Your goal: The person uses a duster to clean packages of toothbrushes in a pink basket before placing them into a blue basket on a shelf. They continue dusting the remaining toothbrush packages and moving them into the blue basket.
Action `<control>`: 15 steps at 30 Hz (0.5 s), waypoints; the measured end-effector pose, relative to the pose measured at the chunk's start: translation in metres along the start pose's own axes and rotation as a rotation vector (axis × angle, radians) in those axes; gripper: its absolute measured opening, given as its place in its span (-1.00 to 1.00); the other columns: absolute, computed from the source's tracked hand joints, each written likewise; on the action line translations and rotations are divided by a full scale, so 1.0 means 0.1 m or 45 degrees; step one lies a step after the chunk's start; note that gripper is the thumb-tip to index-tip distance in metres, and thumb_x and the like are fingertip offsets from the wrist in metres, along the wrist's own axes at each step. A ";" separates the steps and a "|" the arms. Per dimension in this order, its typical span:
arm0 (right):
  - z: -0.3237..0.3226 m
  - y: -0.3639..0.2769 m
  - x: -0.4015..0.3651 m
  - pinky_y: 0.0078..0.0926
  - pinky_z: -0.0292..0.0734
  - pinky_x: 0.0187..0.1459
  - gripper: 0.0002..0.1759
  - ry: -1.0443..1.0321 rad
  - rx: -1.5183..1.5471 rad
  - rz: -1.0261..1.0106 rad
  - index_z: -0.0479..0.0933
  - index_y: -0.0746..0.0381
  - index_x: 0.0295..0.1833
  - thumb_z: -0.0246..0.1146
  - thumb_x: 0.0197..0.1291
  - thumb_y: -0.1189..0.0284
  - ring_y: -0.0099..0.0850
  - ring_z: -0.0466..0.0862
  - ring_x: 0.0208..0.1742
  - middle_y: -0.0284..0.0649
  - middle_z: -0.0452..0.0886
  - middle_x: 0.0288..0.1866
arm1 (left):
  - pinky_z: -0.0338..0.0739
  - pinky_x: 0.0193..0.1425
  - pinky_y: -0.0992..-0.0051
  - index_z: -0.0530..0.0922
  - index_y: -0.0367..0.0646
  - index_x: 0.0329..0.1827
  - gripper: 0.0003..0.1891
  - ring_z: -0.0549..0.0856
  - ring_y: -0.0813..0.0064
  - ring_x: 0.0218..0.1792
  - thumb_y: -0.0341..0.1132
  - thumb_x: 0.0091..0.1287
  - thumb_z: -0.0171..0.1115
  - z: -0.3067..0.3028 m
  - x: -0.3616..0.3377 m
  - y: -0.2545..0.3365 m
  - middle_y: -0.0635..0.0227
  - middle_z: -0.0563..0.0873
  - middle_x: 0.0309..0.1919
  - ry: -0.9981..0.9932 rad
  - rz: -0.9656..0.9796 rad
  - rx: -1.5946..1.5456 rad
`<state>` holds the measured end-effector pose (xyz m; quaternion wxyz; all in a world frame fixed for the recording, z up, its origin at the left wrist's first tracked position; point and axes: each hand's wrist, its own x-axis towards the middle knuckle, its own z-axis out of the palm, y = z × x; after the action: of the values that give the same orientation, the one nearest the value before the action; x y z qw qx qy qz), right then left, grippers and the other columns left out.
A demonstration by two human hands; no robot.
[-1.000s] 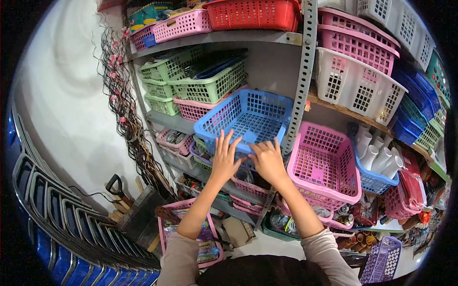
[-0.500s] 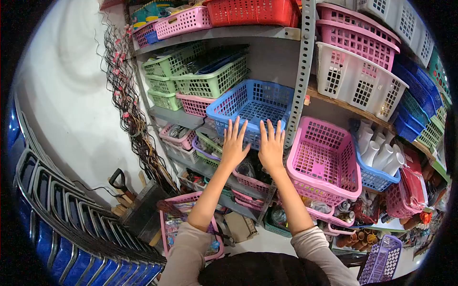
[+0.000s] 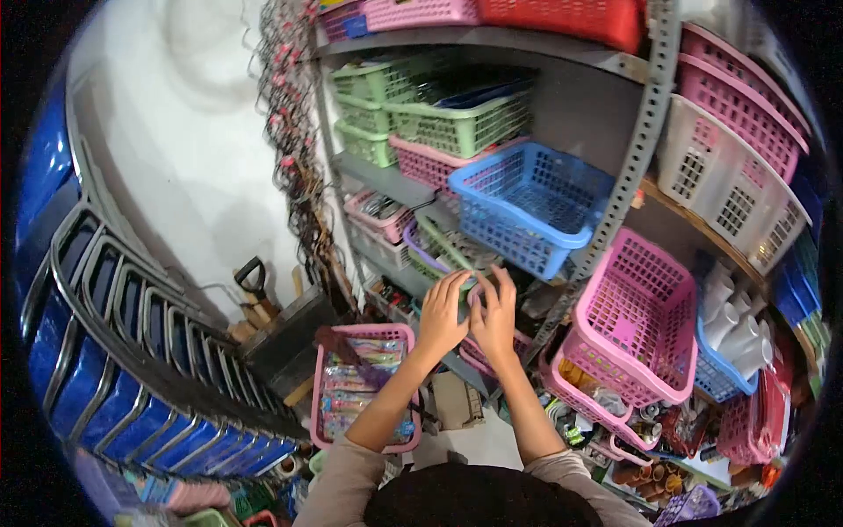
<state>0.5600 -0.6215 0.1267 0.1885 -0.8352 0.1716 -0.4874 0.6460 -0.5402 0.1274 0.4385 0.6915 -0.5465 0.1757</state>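
My left hand and my right hand are held out close together, fingers bent and a little apart. I see nothing held in either, though motion blurs the fingertips. Behind the fingers, a green and a purple basket sit on a lower shelf, partly covered. Up and to the right of my hands, a blue plastic basket rests tilted on the middle shelf, with nothing seen inside. My hands are apart from it in the picture.
Green baskets stand left of the blue one. A large pink basket is at right, near a blue basket of white vases. On the floor, a pink basket holds packaged items. Stacked blue chairs line the left.
The view has swung left, so the shelves appear farther right. My hands have drawn closer together and lie lower, away from the blue basket's front. Their fingers, stretched out before, are now bent.
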 end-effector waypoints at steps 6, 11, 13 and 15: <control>0.78 -0.21 -0.62 -0.17 0.32 0.12 -0.66 -0.362 0.344 0.083 0.42 0.27 0.09 0.04 0.16 0.56 -0.01 0.39 0.12 -0.02 0.40 0.10 | 0.37 0.13 0.24 0.39 -0.16 0.14 -0.50 0.48 0.12 0.06 -0.36 0.08 0.23 -0.22 -0.83 -0.49 0.15 0.51 0.02 0.123 -0.269 0.081; 1.44 -0.20 -1.40 -0.13 0.41 -0.03 -0.71 -0.896 0.317 0.186 0.38 0.28 0.04 0.02 0.20 0.48 0.06 0.49 -0.01 0.09 0.48 -0.06 | 0.43 0.04 0.24 0.41 -0.21 0.06 -0.53 0.52 0.10 -0.02 -0.34 0.04 0.25 -0.40 -1.74 -0.82 0.13 0.53 -0.05 -0.020 -0.621 0.300; 1.63 -0.12 -1.78 -0.10 0.43 -0.03 -0.58 -1.175 0.132 0.184 0.32 0.27 0.14 0.09 0.14 0.45 0.03 0.48 0.02 0.04 0.41 0.06 | 0.45 0.00 0.24 0.41 -0.18 0.04 -0.52 0.53 0.10 -0.06 -0.34 0.00 0.27 -0.39 -2.17 -1.01 0.15 0.53 -0.08 -0.060 -0.720 0.324; 1.78 -0.05 -2.16 -0.08 0.44 -0.05 -0.53 -1.329 0.001 0.145 0.30 0.26 0.18 0.12 0.11 0.45 0.01 0.47 0.03 0.03 0.38 0.10 | 0.45 -0.01 0.24 0.42 -0.15 0.05 -0.52 0.53 0.10 -0.05 -0.34 0.00 0.27 -0.40 -2.54 -1.10 0.15 0.54 -0.08 -0.093 -0.837 0.330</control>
<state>0.6159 -0.4887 -0.1135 0.2755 -0.9561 0.0997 0.0045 0.6693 -0.3537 -0.0798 0.3603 0.8862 -0.2831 0.0683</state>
